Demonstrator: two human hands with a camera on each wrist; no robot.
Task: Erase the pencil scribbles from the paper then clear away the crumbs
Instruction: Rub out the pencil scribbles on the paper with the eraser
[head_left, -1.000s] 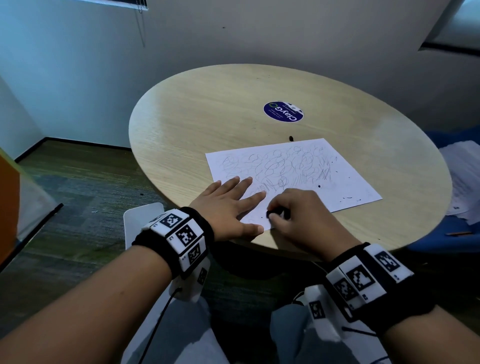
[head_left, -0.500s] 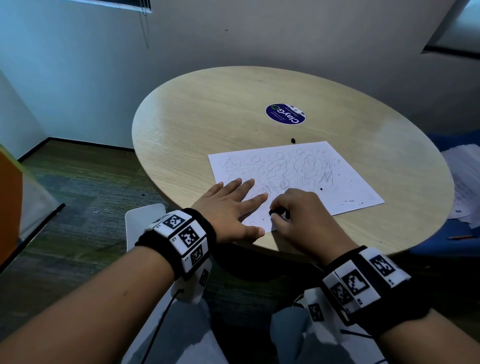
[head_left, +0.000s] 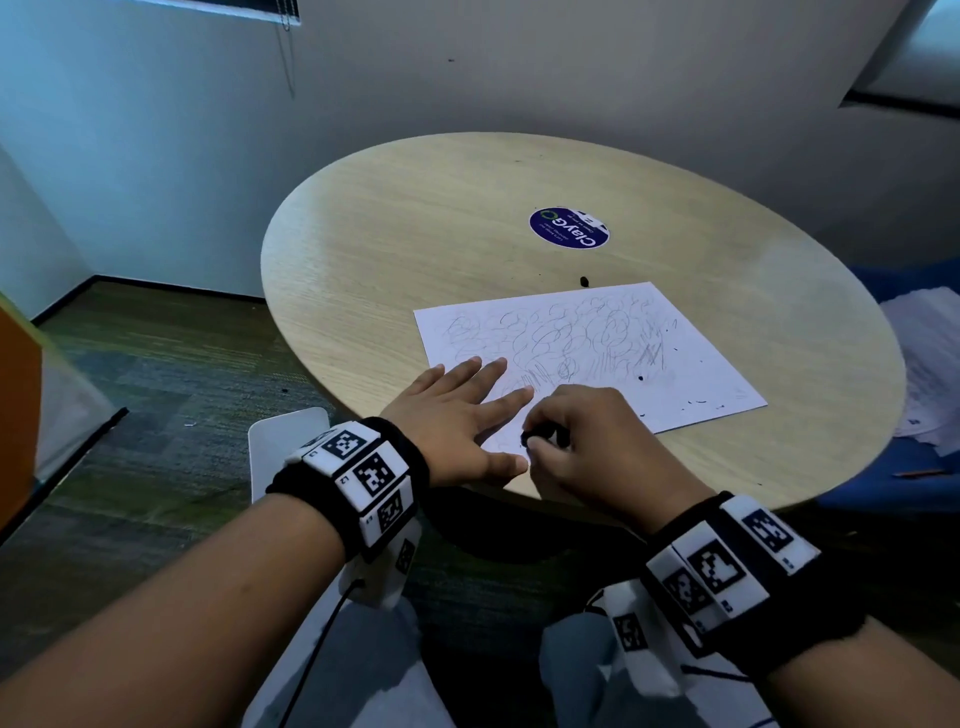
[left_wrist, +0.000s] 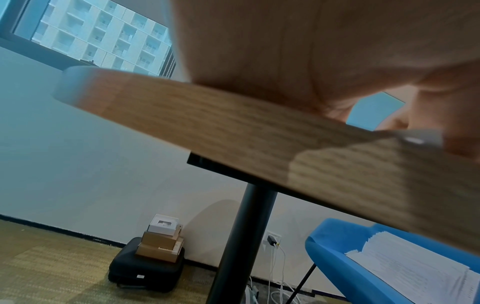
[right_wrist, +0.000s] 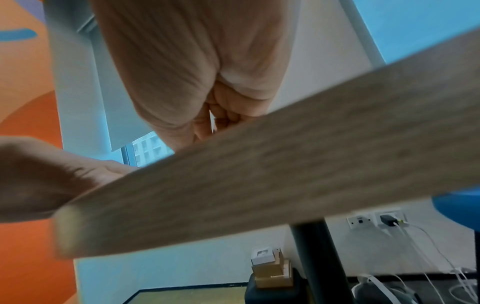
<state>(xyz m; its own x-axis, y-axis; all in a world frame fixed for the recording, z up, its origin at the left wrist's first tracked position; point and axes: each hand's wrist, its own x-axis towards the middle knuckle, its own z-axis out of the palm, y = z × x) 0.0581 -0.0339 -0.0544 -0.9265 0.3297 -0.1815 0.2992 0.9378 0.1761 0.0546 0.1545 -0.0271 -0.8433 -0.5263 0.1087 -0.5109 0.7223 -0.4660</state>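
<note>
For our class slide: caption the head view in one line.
Left hand flattens the scribbled paper while right hand pinches a dark eraser.

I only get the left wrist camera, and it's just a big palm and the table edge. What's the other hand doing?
Observer: The right hand pinches a small dark eraser at the near edge of the paper.
Operator: Are the scribbles gone?
Observer: No, pencil scribbles cover most of the sheet.
Operator: Any crumbs?
Observer: Yes, dark crumbs lie on the paper's right part.
</note>
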